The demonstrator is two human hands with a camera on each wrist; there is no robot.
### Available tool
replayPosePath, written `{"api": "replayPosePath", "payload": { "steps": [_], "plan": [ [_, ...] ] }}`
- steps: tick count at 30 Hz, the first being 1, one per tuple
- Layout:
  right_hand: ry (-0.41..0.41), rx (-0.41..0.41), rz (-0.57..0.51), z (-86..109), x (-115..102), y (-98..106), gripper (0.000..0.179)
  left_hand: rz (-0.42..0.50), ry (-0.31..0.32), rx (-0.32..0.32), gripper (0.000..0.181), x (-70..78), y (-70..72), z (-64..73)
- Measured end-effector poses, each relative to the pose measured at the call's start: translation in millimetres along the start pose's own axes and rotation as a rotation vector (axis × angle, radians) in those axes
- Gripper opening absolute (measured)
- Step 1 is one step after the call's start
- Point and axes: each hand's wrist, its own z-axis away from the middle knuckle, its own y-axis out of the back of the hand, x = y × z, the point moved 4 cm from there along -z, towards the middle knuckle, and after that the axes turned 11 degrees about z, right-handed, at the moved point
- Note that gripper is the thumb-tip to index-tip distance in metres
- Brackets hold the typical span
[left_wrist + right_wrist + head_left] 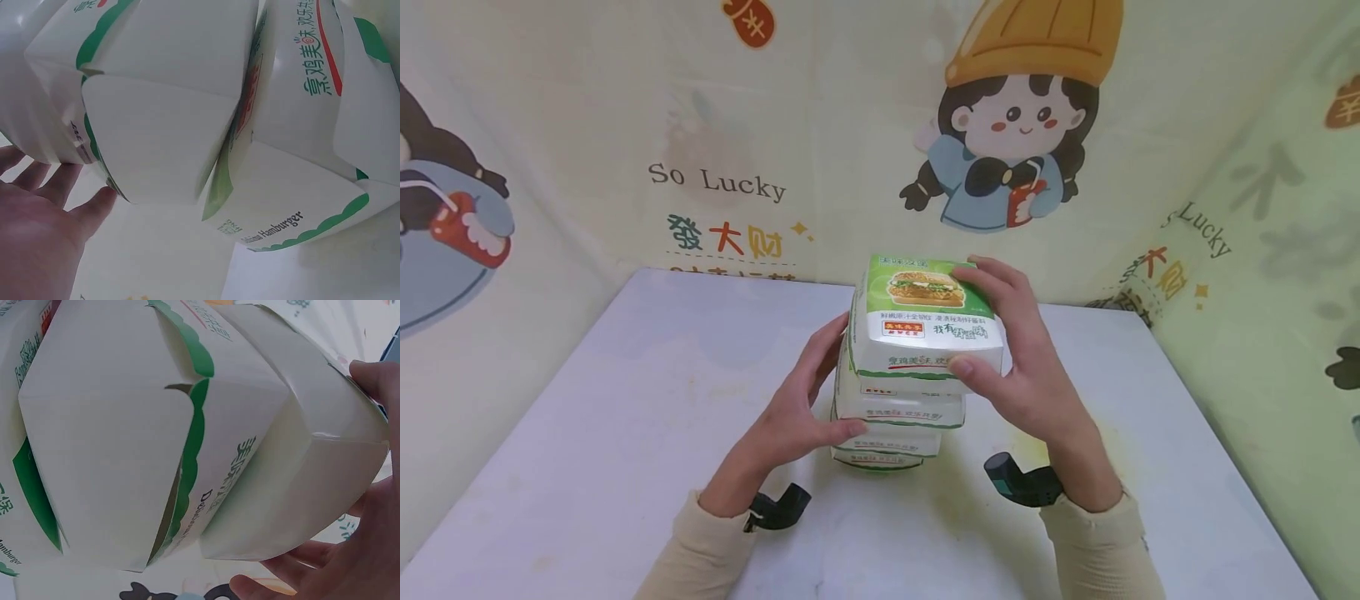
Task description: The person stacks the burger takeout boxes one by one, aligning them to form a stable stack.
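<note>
Several white and green burger boxes are piled in a stack on the table. The top burger box, with a burger picture on its lid, sits tilted and juts out over the boxes below. My right hand grips this top box, thumb on its front face and fingers over the far right edge. On the left, my left hand holds the side of the stack, thumb on the front and fingers behind. The left wrist view shows fingers against the upper boxes, with gaps between the boxes.
A white table carries the stack. Behind it hangs a cream cloth with cartoon figures and lettering, which also runs along both sides. A black camera is strapped to each wrist.
</note>
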Motion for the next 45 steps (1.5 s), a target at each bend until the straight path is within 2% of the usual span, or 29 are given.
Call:
{"api": "replayPosePath", "payload": {
  "steps": [9,15,22,33,42,45],
  "plan": [
    [0.000,-0.026,0.039,-3.4,-2.1,-5.0,0.073,0.039,-0.034,0.019,0.105,-2.7,3.8,0.0],
    [-0.001,-0.026,0.068,-4.0,-3.3,-8.0,0.074,0.073,-0.018,-0.013,0.105,-4.0,2.8,1.2],
    [-0.027,-0.045,0.047,-1.7,-2.1,-9.1,0.078,0.094,-0.021,-0.048,0.109,-2.0,0.7,1.5],
    [-0.035,-0.052,0.095,-0.7,-7.7,-11.2,0.080,0.072,-0.033,0.013,0.101,-0.4,2.2,1.0],
    [-0.027,-0.028,0.118,1.6,-9.1,-8.1,0.083,0.105,-0.037,-0.045,0.107,-0.5,1.2,0.8],
    [-0.023,-0.029,0.117,2.5,-8.3,-8.1,0.083,0.103,-0.037,-0.048,0.109,-0.4,1.3,1.2]
  ]
}}
